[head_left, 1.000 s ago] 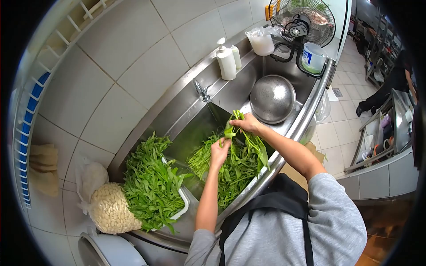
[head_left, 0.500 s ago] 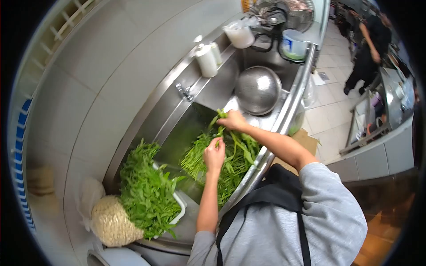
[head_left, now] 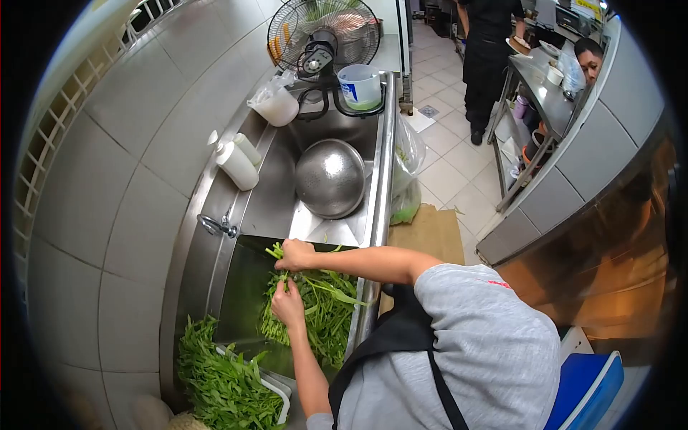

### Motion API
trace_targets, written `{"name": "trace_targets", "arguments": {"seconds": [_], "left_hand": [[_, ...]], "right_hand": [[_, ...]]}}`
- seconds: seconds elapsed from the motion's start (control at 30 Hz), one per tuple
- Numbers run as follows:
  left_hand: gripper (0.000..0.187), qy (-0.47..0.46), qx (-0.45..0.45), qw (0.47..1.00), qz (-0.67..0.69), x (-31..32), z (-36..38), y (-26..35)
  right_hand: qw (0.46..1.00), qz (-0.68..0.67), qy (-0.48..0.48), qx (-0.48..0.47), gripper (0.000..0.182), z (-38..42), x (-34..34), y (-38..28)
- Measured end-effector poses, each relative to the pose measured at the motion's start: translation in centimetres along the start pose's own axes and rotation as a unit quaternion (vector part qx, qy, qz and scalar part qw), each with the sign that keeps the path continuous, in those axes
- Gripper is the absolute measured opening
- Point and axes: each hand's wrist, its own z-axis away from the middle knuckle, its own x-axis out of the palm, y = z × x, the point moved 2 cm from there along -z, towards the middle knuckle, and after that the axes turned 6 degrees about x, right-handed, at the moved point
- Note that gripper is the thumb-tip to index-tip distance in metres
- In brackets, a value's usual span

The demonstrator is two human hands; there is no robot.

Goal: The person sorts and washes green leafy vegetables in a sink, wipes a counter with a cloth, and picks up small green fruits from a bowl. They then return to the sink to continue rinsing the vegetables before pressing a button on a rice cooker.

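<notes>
My right hand (head_left: 295,254) is closed around a few green stems (head_left: 274,251) of a leafy vegetable that looks like water spinach. Just below it, my left hand (head_left: 288,304) pinches the lower part of the same stems. Both hands are over the filled sink basin (head_left: 240,308), where a heap of cut greens (head_left: 319,322) lies under and beside them. At the lower left, a white plastic basket (head_left: 285,407) is piled high with leafy greens (head_left: 222,383).
A steel bowl (head_left: 330,179) sits in the far basin. Pump bottles (head_left: 236,165), a faucet (head_left: 217,226), a white container (head_left: 276,107), a tub (head_left: 360,87) and a fan (head_left: 322,43) line the sink. A co-worker in black (head_left: 487,64) stands beyond; another person's head (head_left: 589,59) shows at right.
The camera view has swung up and to the right, so the sink appears lower and further left. Both hands still hold the stems close together.
</notes>
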Motion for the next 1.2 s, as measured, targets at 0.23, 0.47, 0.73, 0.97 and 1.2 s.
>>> {"name": "trace_targets", "arguments": {"seconds": [0.23,0.47,0.73,0.97,1.2], "left_hand": [[0.026,-0.065,0.012,0.997,0.042,-1.6,-1.1,-0.3],[0.023,-0.013,0.009,0.997,0.072,-1.6,-1.4,-0.9],[0.028,0.096,-0.291,0.888,0.344,1.7,0.2,-8.1],[0.029,0.133,-0.283,0.803,0.507,-0.9,1.2,-10.9],[0.033,-0.126,-0.109,0.927,0.335,-4.0,-3.9,-2.5]], "right_hand": [[0.979,-0.169,-0.105,-0.050,0.036,-0.7,-0.7,0.9],[0.962,-0.234,-0.133,-0.050,0.032,-0.5,-0.1,1.3],[0.946,-0.317,-0.042,-0.050,0.040,-1.1,0.7,2.5],[0.949,-0.298,-0.102,-0.014,0.038,-3.3,-2.4,3.4],[0.948,-0.215,-0.227,-0.064,0.033,-1.8,-2.1,-0.1]]}}
